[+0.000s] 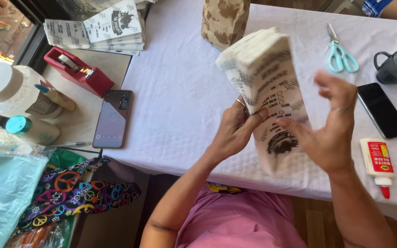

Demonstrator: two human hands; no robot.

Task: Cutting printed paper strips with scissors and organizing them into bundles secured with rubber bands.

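I have a white paper bag (267,87) with black print held up over the white-clothed worktop (180,92), its top end puffed open and tilted away from me. My left hand (235,131) is closed on the bag's left edge, thumb on the printed face and fingers curled behind, while my right hand (329,124) is spread open with its fingers fanned against the bag's right side, pressing more than pinching. To shape it well I judge I should keep the left grip firm at the fold and run the right palm flat along the side, so the paper opens squarely without creasing the print. Right of the bag lie teal scissors (341,55), a dark phone (382,110) and a glue bottle (377,163); left of it are another phone (112,118), a red tape dispenser (76,71) and a stack of printed bags (102,30). Behind the bag stands a brown paper bag (224,20), cut off at the top. My left fingers behind the bag are hidden, the bag's lower end is blurred, and I cannot tell whether anything is inside.
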